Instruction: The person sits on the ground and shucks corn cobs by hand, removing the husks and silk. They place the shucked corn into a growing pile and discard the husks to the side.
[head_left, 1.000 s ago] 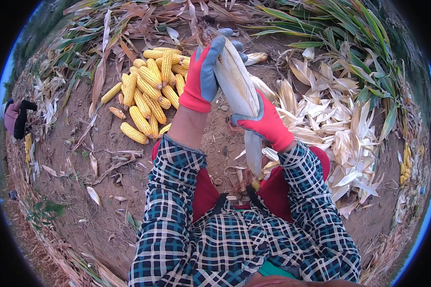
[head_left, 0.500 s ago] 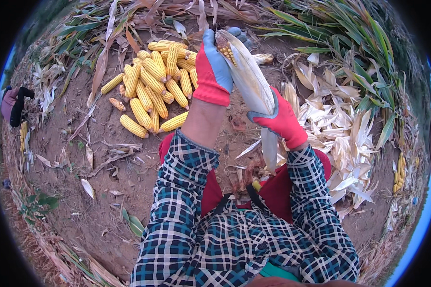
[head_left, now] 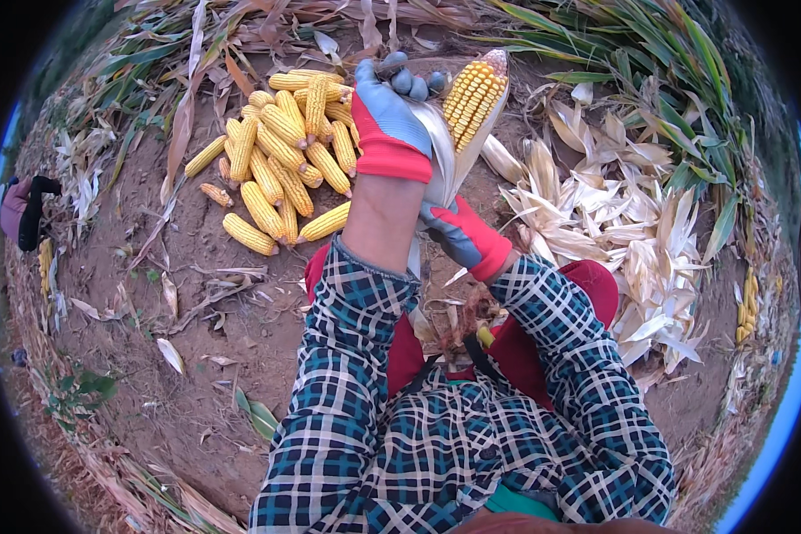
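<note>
A partly husked ear of corn point(head_left: 474, 105) stands tilted in front of me, its yellow kernels bare at the upper end. Pale husk point(head_left: 449, 147) still wraps its lower part. My right hand point(head_left: 461, 233), in a red and grey-blue glove, is closed round the lower end of the ear. My left hand point(head_left: 392, 111), gloved alike, has its fingers curled and grips husk peeled to the left side of the ear. Part of that husk is hidden behind the left glove.
Left of my hands lies a pile of husked yellow corn ears point(head_left: 285, 156). A heap of stripped pale husks point(head_left: 636, 240) is on the right. Green and dry corn stalks point(head_left: 632, 53) lie beyond. Another person point(head_left: 28, 212) is at the far left edge.
Husk has been drawn away from the ear's upper part, so many more kernels show. The ear now leans right. My right hand has shifted left and slightly down toward its lower end.
</note>
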Tool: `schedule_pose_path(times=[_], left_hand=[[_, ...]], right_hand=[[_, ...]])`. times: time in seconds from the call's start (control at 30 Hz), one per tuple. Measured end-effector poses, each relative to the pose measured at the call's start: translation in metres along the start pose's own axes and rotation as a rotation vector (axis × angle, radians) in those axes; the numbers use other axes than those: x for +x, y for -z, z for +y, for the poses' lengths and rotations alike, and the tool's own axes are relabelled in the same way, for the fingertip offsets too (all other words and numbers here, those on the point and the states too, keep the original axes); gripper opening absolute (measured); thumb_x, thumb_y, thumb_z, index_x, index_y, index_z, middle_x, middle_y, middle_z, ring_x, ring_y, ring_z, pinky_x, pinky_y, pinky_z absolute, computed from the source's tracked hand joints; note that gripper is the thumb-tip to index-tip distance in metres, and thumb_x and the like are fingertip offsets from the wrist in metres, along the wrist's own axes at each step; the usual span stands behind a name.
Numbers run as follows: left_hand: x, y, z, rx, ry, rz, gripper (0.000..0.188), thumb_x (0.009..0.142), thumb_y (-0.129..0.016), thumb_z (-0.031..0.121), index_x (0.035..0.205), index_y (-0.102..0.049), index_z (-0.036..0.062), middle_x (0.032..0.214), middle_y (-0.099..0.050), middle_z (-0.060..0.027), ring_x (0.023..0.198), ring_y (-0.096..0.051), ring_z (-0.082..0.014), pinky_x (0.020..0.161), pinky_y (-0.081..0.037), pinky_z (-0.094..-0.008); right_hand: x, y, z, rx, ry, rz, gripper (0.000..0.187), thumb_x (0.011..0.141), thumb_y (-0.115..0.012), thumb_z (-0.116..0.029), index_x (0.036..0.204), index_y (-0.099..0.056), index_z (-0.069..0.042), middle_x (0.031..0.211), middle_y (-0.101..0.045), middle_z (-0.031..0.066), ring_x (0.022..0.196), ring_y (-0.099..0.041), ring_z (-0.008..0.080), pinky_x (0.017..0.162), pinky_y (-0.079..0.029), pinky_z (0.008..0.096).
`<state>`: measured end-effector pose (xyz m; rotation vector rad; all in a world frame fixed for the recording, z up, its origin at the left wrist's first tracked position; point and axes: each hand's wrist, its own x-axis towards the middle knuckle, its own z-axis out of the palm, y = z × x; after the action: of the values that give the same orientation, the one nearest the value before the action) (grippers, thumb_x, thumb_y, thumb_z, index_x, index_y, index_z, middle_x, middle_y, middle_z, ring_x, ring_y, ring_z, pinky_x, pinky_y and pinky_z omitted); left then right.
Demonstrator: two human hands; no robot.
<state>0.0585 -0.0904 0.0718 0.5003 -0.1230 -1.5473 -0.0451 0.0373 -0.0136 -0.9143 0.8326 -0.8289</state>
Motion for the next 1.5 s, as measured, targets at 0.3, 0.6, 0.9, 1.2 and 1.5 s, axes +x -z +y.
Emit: schedule_pose_path(times=[0.3,0.6,0.9,1.2,1.5], left_hand=[[-0.019,0.000,-0.031,0.117,0.061,0.030,0.045,0.096,-0.037,0.043,0.075,-0.053,0.0063,0.052,-0.029,0.0018,0.048,-0.029,-0.0127,0.053,-0.039,-0.0286],[-0.051,0.008,-0.055,0.312,0.358,-0.381,0.050,0.097,-0.039,0.043,0.055,-0.040,0.0153,0.043,-0.025,0.0024,0.039,-0.031,-0.0142,0.052,-0.042,-0.0323],[-0.126,0.010,-0.051,0.996,0.399,-0.610,0.051,0.099,-0.036,0.036,0.068,-0.059,0.0035,0.060,-0.060,-0.0074,0.049,-0.052,-0.0144,0.050,-0.044,-0.0287],[-0.113,0.052,-0.079,1.245,0.293,-1.198,0.025,0.088,-0.060,0.026,0.094,-0.067,0.0028,0.075,-0.065,-0.0046,0.062,-0.059,-0.0127,0.063,-0.048,-0.0262],[-0.144,0.065,-0.099,1.780,-0.416,-1.760,0.082,0.069,-0.075,0.038,0.136,-0.039,0.0065,0.129,-0.048,-0.0148,0.120,-0.045,-0.0336,0.103,-0.033,-0.0453]], right_hand=[[0.013,0.030,-0.079,0.030,0.329,0.367,0.046,0.085,-0.070,-0.024,0.121,-0.053,-0.003,0.109,-0.060,0.0040,0.099,-0.058,0.0113,0.088,-0.046,0.0274],[0.001,0.136,-0.095,0.343,0.418,0.575,0.033,0.087,-0.063,-0.029,0.106,-0.064,-0.002,0.097,-0.064,0.0073,0.087,-0.063,0.0161,0.080,-0.050,0.0286],[-0.050,0.248,-0.099,0.434,0.505,0.993,0.030,0.087,-0.058,-0.031,0.105,-0.064,-0.007,0.101,-0.065,0.0057,0.094,-0.061,0.0191,0.089,-0.047,0.0303],[-0.074,0.257,-0.123,0.071,0.724,0.986,0.038,0.080,-0.070,-0.029,0.107,-0.061,-0.003,0.101,-0.065,0.0079,0.089,-0.063,0.0169,0.083,-0.050,0.0295],[-0.051,0.264,-0.119,-0.363,0.854,1.247,0.039,0.073,-0.076,-0.008,0.107,-0.058,0.000,0.091,-0.065,0.0090,0.078,-0.062,0.0154,0.067,-0.052,0.0271]])
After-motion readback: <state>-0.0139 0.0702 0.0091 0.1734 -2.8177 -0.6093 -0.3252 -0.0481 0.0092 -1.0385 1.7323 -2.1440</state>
